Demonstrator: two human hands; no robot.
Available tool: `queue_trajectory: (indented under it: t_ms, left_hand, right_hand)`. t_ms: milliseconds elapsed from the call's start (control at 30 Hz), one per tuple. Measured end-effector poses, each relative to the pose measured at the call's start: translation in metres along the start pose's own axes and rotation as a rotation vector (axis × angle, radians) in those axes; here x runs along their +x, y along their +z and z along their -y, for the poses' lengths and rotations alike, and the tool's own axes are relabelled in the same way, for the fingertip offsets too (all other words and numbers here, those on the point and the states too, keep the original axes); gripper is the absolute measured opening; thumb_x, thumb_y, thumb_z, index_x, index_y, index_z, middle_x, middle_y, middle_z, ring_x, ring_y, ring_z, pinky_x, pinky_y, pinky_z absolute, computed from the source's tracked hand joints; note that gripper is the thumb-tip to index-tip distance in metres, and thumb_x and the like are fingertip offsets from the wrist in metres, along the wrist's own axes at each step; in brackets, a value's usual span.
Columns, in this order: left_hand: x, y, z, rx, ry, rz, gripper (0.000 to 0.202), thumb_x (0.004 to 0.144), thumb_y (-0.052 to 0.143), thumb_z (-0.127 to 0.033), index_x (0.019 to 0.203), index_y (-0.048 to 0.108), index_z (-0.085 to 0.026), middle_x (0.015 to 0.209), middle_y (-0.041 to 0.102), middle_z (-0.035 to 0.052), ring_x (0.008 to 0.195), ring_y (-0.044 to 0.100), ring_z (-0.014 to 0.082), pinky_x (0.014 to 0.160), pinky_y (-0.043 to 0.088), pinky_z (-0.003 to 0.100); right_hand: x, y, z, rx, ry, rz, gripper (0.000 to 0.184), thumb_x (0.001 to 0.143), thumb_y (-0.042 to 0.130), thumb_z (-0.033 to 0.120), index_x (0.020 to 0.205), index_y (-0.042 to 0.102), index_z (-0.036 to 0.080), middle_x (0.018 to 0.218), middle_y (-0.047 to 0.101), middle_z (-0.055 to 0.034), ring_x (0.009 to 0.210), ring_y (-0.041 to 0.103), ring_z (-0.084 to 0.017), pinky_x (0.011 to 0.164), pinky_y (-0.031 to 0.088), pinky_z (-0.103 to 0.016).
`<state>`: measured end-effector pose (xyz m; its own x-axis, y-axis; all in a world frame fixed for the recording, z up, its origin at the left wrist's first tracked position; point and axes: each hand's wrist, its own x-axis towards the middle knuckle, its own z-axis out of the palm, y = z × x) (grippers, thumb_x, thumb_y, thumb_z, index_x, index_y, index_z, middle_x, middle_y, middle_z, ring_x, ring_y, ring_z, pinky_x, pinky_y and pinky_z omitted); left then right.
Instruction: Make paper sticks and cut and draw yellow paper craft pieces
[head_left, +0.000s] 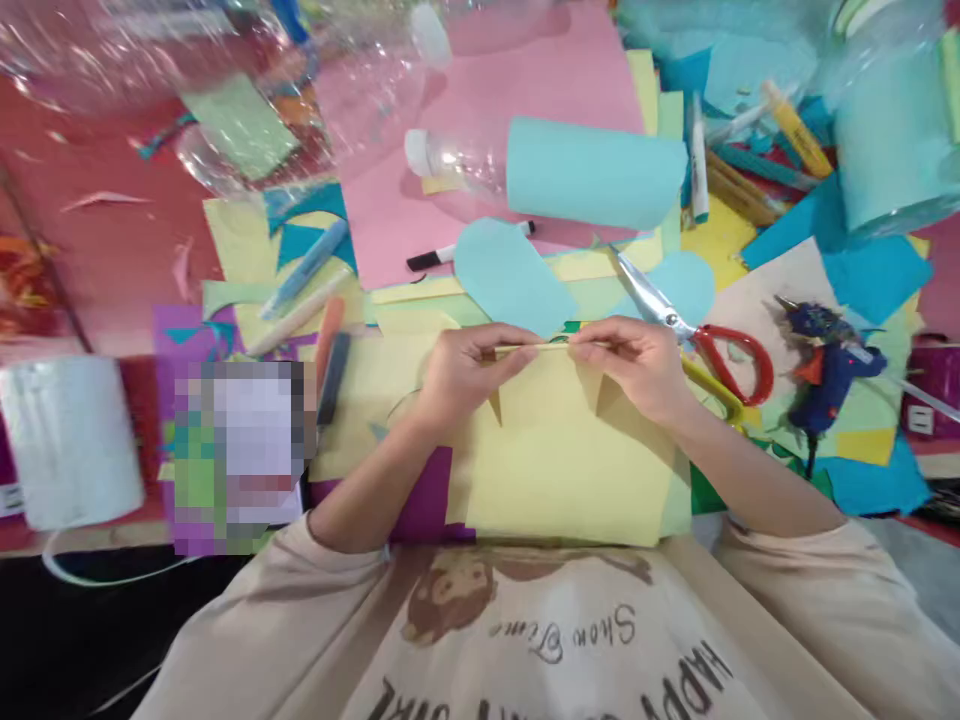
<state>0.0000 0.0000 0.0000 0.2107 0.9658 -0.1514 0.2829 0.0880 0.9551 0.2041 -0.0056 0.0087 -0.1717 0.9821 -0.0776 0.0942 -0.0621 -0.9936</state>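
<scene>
My left hand (463,375) and my right hand (637,368) meet over a pale yellow paper sheet (555,460) at the table's near edge. Both pinch the folded top edge of that sheet (555,346), fingers pressed together, thumbs under the fold. Just beyond the fold lie a light blue rounded paper cut-out (510,275) and red-handled scissors (709,345), the scissors touching my right hand's far side.
A plastic bottle wrapped in light blue paper (585,172) lies on a pink sheet (525,90). A blue glue gun (825,370) sits at the right, glue sticks and markers (697,160) behind. A black marker (442,255), paper scraps and a white roll (71,440) lie left.
</scene>
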Motion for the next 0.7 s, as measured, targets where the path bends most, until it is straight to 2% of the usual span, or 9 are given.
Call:
queue_trajectory:
  t_ms: [133, 300, 467, 600, 700]
  left_hand:
    - [0.0006, -0.0004, -0.0016, 0.054, -0.035, 0.006, 0.033, 0.076, 0.067, -0.048, 0.084, 0.078, -0.018, 0.079, 0.076, 0.004, 0.056, 0.056, 0.0098, 0.049, 0.041, 0.02]
    - [0.0011, -0.0018, -0.0025, 0.106, 0.008, -0.02, 0.029, 0.079, 0.065, -0.046, 0.081, 0.078, -0.02, 0.073, 0.075, 0.0007, 0.047, 0.047, 0.0065, 0.044, 0.034, 0.019]
    - [0.0013, -0.0015, -0.0046, 0.094, 0.025, -0.034, 0.026, 0.079, 0.065, -0.043, 0.078, 0.078, -0.02, 0.074, 0.076, 0.0004, 0.05, 0.052, 0.0074, 0.046, 0.038, 0.019]
    - [0.001, -0.0006, -0.0053, 0.061, 0.031, -0.026, 0.022, 0.079, 0.065, -0.038, 0.082, 0.078, -0.02, 0.079, 0.077, 0.0012, 0.063, 0.063, 0.0105, 0.054, 0.045, 0.018]
    - [0.0004, -0.0004, -0.0045, 0.045, 0.031, -0.025, 0.023, 0.08, 0.066, -0.039, 0.084, 0.079, -0.02, 0.082, 0.077, 0.0018, 0.067, 0.066, 0.0121, 0.056, 0.047, 0.018]
  right_hand:
    - [0.0014, 0.0015, -0.0021, -0.008, 0.006, 0.016, 0.004, 0.076, 0.073, 0.021, 0.078, 0.076, 0.023, 0.076, 0.075, 0.0021, 0.065, 0.065, -0.009, 0.059, 0.052, -0.021]
    - [-0.0002, 0.0019, 0.0, -0.016, 0.008, 0.004, 0.006, 0.076, 0.073, 0.021, 0.08, 0.076, 0.024, 0.081, 0.076, 0.0023, 0.073, 0.069, -0.011, 0.066, 0.055, -0.022]
    - [-0.0013, 0.0016, 0.0017, -0.023, 0.023, -0.003, 0.006, 0.076, 0.073, 0.023, 0.081, 0.076, 0.024, 0.082, 0.076, 0.0017, 0.073, 0.069, -0.011, 0.068, 0.056, -0.023]
    - [-0.0001, 0.0002, -0.0002, -0.012, 0.056, -0.001, 0.007, 0.075, 0.075, 0.026, 0.081, 0.076, 0.023, 0.079, 0.075, 0.0015, 0.068, 0.067, -0.01, 0.062, 0.054, -0.021]
    - [0.0011, -0.0005, -0.0017, 0.004, 0.092, 0.008, 0.01, 0.074, 0.077, 0.03, 0.081, 0.076, 0.023, 0.077, 0.074, 0.0013, 0.065, 0.065, -0.009, 0.058, 0.052, -0.021]
